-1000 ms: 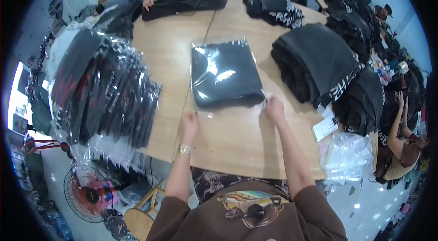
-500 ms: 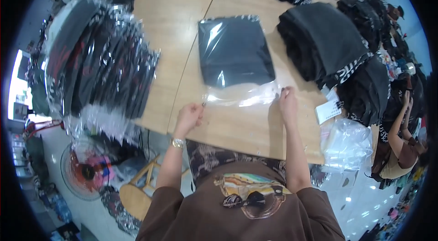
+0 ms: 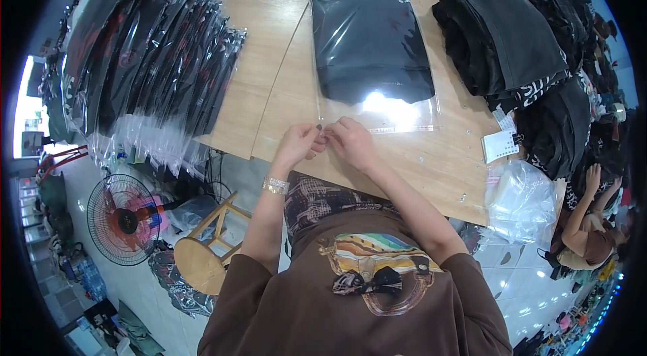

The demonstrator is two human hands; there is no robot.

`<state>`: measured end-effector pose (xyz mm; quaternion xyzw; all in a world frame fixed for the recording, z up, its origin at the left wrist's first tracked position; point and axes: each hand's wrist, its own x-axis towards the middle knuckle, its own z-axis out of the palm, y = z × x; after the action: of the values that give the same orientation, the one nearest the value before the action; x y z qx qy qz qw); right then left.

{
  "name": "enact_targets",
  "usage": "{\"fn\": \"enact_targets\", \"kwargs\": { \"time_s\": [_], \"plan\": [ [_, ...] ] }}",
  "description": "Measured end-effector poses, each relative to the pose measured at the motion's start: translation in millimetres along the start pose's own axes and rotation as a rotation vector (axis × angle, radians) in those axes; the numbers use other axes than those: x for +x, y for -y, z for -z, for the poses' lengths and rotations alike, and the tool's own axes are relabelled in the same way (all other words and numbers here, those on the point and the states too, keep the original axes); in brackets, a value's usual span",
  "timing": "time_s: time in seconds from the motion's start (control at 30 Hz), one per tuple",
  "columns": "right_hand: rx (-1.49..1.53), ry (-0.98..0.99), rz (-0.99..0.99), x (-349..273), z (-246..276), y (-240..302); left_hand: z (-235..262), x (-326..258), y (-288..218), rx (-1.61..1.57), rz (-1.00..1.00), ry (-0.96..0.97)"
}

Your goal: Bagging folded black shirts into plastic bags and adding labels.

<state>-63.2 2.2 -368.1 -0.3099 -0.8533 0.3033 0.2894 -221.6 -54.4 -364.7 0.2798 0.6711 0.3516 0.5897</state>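
A clear plastic bag (image 3: pixel 414 116) lies flat on the table in front of me, with a folded black garment (image 3: pixel 371 46) inside it. The garment fills the far part, and the bag's near end is a transparent flap. At the flap's near left corner my two hands meet. My left hand (image 3: pixel 296 147), with a shiny watch on the wrist, pinches there with its fingers closed. Right beside it my right hand (image 3: pixel 352 145) also pinches the corner, its forearm slanting across from the right. The fingers hide the corner itself.
Bagged black garments (image 3: pixel 151 52) stand in a long row at the left. Folded black garments (image 3: pixel 502 36) are piled at the right, near a white card pad (image 3: pixel 500 145) and a stack of clear bags (image 3: pixel 522 197). A fan (image 3: pixel 125 220) and wooden stool (image 3: pixel 202 261) stand lower left.
My right hand has moved left from the flap's right corner to join my left hand at the left corner. The whole view has shifted, with the table's far side now less visible.
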Motion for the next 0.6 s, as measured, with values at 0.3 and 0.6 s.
{"fn": "enact_targets", "kwargs": {
  "time_s": [0.3, 0.6],
  "plan": [
    [0.074, 0.259, -0.217, 19, 10, -1, 2, 2, 2, -0.046, -0.054, 0.025],
    [0.303, 0.284, -0.319, 10, 15, -2, 2, 0, -4, -0.139, -0.010, 0.036]
  ]
}}
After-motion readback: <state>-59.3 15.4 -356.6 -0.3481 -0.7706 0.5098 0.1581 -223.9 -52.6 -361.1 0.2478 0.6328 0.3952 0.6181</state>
